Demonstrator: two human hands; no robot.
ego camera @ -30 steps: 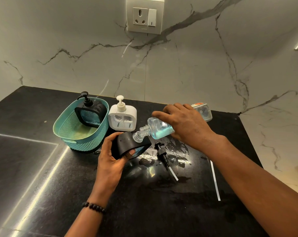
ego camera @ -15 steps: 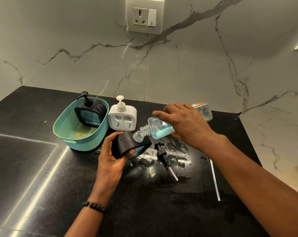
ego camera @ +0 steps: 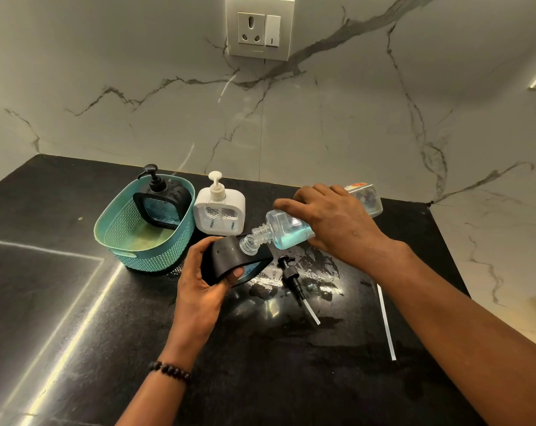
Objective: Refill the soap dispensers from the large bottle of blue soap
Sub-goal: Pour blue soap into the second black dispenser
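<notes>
Bottle of blue soap lying near-horizontal at table centre, long axis running 2-to-8 o'clock, mouth touching top of black dispenser. Right hand gripping bottle from above. Left hand clasping dispenser, tilting it, at bottle's 8 o'clock.

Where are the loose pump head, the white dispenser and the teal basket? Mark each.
loose pump head [ego camera: 291,276]: head view, on its black collar.
white dispenser [ego camera: 219,210]: head view, on its front face.
teal basket [ego camera: 156,256]: head view, on its near outer wall.

Head view, down onto countertop.
</notes>
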